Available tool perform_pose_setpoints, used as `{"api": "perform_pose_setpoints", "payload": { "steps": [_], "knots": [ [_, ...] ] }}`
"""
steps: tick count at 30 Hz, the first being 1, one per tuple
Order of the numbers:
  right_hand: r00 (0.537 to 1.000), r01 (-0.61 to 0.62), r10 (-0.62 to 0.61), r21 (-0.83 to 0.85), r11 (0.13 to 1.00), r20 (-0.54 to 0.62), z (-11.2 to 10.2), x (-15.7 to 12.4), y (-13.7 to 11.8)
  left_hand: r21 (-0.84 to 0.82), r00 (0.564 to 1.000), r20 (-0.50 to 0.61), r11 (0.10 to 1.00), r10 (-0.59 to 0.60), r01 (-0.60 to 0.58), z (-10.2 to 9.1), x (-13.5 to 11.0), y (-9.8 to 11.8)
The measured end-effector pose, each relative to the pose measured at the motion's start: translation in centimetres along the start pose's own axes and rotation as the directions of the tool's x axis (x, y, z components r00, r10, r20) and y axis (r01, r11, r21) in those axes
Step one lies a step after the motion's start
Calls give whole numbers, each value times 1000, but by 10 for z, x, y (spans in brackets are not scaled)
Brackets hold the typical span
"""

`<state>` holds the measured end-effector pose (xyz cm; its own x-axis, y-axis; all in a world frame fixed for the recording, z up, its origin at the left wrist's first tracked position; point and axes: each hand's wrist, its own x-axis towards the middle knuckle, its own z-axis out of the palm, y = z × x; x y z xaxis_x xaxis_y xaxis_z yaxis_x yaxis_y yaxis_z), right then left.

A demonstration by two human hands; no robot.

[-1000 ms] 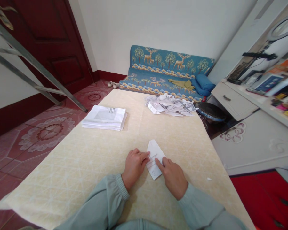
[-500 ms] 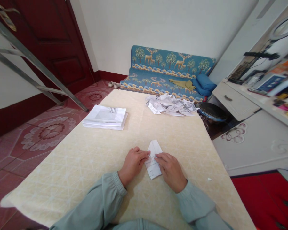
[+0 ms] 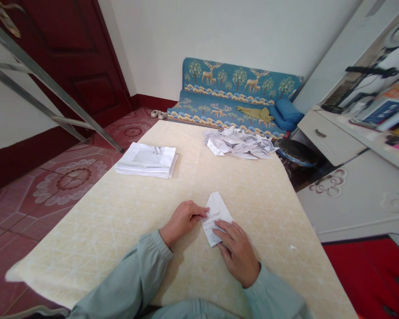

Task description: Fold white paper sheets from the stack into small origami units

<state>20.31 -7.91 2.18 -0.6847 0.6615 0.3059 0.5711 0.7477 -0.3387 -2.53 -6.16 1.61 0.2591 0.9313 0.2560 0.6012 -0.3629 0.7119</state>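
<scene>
A white folded paper (image 3: 215, 212) with printed lines lies on the table before me, its narrow end pointing away. At its left edge my left hand (image 3: 185, 220) is closed, with thumb and fingertips pinched on the paper. My right hand (image 3: 236, 248) holds the lower right part, the fingers curved over the top and the thumb at the lower edge. Part of the right side is hidden under those fingers. At the far right of the table is a loose heap of folded papers (image 3: 241, 144). A stack of flat white sheets (image 3: 146, 160) sits at the far left.
A pale patterned cloth covers the table (image 3: 119, 239). A small paper scrap (image 3: 293, 247) lies to the right. Beyond stand a blue sofa (image 3: 216, 106), a metal ladder (image 3: 63, 102) at left, a round black stool (image 3: 297, 152) and a white cabinet (image 3: 355, 195) at right.
The paper's right side has spread wider. My right hand has moved slightly down and right along it, while my left hand stays at the left edge. The view has shifted a little.
</scene>
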Motion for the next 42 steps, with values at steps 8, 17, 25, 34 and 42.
{"api": "perform_pose_setpoints", "payload": {
  "steps": [8,17,25,34,42],
  "knots": [
    [999,-45,46,46,998,-11,-1,10,-7,8,1000,4,1000,29,-29,0,-1,-2],
    [998,-65,67,82,995,-20,4,8,-13,-19,1000,-5,999,27,-27,0,-1,-3],
    [998,2,4,89,996,-68,6,13,-16,-17,998,0,997,69,-69,-2,-1,-3],
    [920,-261,347,377,889,-182,7,9,-3,67,977,115,980,178,-186,-10,-8,-2],
    [988,-82,112,263,961,-103,3,17,-3,155,959,161,954,233,-258,-16,-15,-4]
  ]
}}
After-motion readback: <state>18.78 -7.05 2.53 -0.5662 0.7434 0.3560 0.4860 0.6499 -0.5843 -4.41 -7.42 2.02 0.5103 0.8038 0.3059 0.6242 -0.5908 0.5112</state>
